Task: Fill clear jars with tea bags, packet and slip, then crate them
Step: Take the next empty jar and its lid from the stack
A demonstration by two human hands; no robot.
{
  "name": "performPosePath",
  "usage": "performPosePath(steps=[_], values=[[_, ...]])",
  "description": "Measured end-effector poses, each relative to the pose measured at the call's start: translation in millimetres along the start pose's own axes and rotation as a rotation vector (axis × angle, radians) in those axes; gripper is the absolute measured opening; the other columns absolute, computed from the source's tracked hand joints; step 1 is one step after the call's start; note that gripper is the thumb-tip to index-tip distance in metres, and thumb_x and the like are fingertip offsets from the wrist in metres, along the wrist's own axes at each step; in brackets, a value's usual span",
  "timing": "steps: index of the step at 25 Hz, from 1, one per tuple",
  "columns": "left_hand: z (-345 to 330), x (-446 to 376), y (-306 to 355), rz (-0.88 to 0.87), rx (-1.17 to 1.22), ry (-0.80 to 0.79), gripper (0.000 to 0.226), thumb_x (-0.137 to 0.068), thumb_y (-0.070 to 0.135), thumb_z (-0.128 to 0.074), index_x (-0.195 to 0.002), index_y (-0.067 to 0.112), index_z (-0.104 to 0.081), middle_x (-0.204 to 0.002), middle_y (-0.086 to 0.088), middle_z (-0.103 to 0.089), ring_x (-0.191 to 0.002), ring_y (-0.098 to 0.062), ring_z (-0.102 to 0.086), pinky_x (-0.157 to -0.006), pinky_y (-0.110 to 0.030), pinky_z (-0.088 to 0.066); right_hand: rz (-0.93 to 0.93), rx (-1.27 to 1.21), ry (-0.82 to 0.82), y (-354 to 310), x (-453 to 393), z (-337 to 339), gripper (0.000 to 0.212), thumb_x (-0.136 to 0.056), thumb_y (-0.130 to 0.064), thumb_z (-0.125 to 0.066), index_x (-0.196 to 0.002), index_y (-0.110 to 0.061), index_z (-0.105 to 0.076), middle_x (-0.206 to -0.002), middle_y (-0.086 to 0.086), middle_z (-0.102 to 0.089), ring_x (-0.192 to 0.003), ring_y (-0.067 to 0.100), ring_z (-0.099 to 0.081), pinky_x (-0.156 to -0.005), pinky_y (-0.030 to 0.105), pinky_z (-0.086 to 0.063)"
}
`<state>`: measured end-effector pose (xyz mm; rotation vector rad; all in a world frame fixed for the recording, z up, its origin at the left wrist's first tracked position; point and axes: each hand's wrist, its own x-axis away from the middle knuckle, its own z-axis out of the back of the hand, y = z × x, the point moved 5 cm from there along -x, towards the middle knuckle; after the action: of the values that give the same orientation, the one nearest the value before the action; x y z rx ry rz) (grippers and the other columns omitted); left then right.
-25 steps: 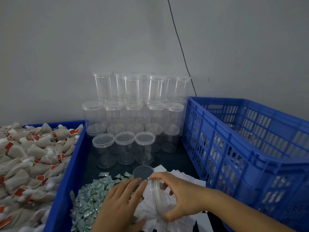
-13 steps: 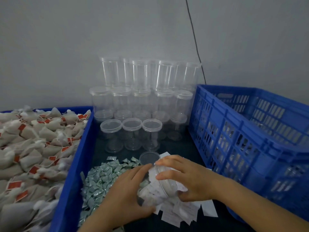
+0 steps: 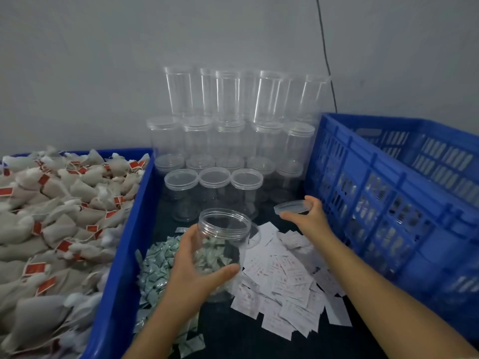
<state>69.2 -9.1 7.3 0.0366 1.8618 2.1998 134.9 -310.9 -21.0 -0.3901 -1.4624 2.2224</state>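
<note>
We are holding an open clear jar upright in our left hand, thumb curling across its near side and fingers wrapping the far side, just above the dark work surface. The jar is a short, wide cylinder of see-through plastic with a threaded neck and a round open mouth; it is looking empty, and the green packets behind it are showing through its wall. Our right hand is pinching the jar's clear lid by its edge between thumb and fingertips, holding it nearly flat, off to the right of the jar and close to the blue crate.

The pile of small green packets is lying under and to the left of the jar, and the white paper slips are spreading out to its right. Behind them, lidded clear jars are standing in stacked rows against the grey wall. On the left, a blue bin is brimming with beige tea bags carrying red tags. A second loose lid is lying just behind the held jar.
</note>
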Motion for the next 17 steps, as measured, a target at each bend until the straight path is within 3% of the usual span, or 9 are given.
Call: performPosePath(steps=[2,3,6,9,11,12,14,15,17], values=[[0.3,-3.6,-4.5,0.000,-0.009,0.032,0.098,-0.044,0.045,-0.086,-0.121,0.059,-0.028,-0.112,0.036,-0.039,-0.104,0.009,-0.046,-0.091,-0.016,-0.038,-0.139,0.122,0.070,13.3,-22.9,-6.8,0.095,-0.069,-0.040,-0.088,-0.145,-0.026,-0.032,-0.147,0.010,-0.036,-0.129,0.032,-0.041,-0.103,0.042,-0.038],[0.2,-5.2,-5.8,0.005,0.001,0.030,0.101,-0.045,0.041,-0.088,-0.124,0.054,-0.027,-0.114,0.035,-0.041,-0.105,0.009,-0.047,-0.093,-0.017,-0.037,-0.201,0.212,0.087,17.8,-29.5,-10.8,0.097,-0.068,-0.044,-0.087,-0.145,-0.026,-0.031,-0.148,0.012,-0.035,-0.131,0.035,-0.037,-0.106,0.045,-0.035],[-1.1,-7.3,-7.3,-0.022,-0.019,-0.008,0.095,-0.053,0.023,-0.090,-0.118,0.054,-0.028,-0.111,0.039,-0.049,-0.099,0.021,-0.051,-0.075,0.000,-0.041,-0.321,0.461,0.025,28.8,-39.0,-18.1,0.106,-0.069,-0.056,-0.082,-0.150,-0.022,-0.023,-0.151,0.015,-0.031,-0.136,0.038,-0.028,-0.108,0.048,-0.027],[1.4,-5.4,-2.6,-0.047,-0.041,0.008,0.094,-0.057,0.015,-0.087,-0.121,0.050,-0.028,-0.112,0.034,-0.050,-0.101,0.021,-0.050,-0.071,0.004,-0.040,-0.319,0.626,-0.076,25.4,-39.6,-16.7,0.112,-0.074,-0.062,-0.075,-0.155,-0.013,-0.015,-0.157,0.014,-0.027,-0.142,0.037,-0.026,-0.114,0.048,-0.025],[5.2,-3.1,7.0,-0.060,-0.091,0.024,0.093,-0.057,0.023,-0.088,-0.118,0.056,-0.026,-0.108,0.044,-0.045,-0.101,0.023,-0.047,-0.073,0.000,-0.043,-0.168,0.479,-0.121,1.8,-23.4,-18.7,0.103,-0.080,-0.059,-0.073,-0.155,-0.014,-0.019,-0.157,0.012,-0.032,-0.141,0.033,-0.034,-0.111,0.046,-0.035],[7.5,-1.4,12.4,-0.059,-0.123,0.032,0.092,-0.057,0.028,-0.088,-0.116,0.058,-0.024,-0.106,0.048,-0.042,-0.101,0.024,-0.045,-0.074,-0.003,-0.043,-0.079,0.275,-0.174,-11.6,-8.2,-23.3,0.093,-0.081,-0.055,-0.072,-0.153,-0.017,-0.026,-0.155,0.011,-0.037,-0.136,0.029,-0.042,-0.103,0.041,-0.043],[12.3,4.0,23.4,-0.050,-0.194,0.048,0.092,-0.056,0.039,-0.086,-0.118,0.056,-0.020,-0.107,0.047,-0.040,-0.102,0.020,-0.046,-0.079,-0.005,-0.037,0.066,-0.176,-0.437,-35.0,43.4,-38.5,0.072,-0.077,-0.050,-0.072,-0.139,-0.028,-0.043,-0.147,0.010,-0.050,-0.121,0.019,-0.058,-0.089,0.031,-0.049],[13.7,7.3,28.9,-0.057,-0.231,0.047,0.093,-0.057,0.042,-0.085,-0.120,0.053,-0.018,-0.110,0.043,-0.039,-0.104,0.016,-0.046,-0.081,-0.007,-0.036,0.134,-0.292,-0.611,-44.4,74.3,-47.3,0.073,-0.073,-0.050,-0.075,-0.137,-0.030,-0.045,-0.144,0.008,-0.054,-0.118,0.016,-0.061,-0.091,0.030,-0.051],[14.6,14.8,39.0,-0.097,-0.289,0.021,0.088,-0.057,0.044,-0.084,-0.117,0.051,-0.019,-0.115,0.031,-0.040,-0.107,0.009,-0.046,-0.085,-0.010,-0.039,0.246,-0.266,-0.804,-59.0,124.5,-62.8,0.095,-0.064,-0.060,-0.083,-0.144,-0.037,-0.038,-0.141,-0.006,-0.058,-0.122,0.011,-0.060,-0.093,0.029,-0.054]])
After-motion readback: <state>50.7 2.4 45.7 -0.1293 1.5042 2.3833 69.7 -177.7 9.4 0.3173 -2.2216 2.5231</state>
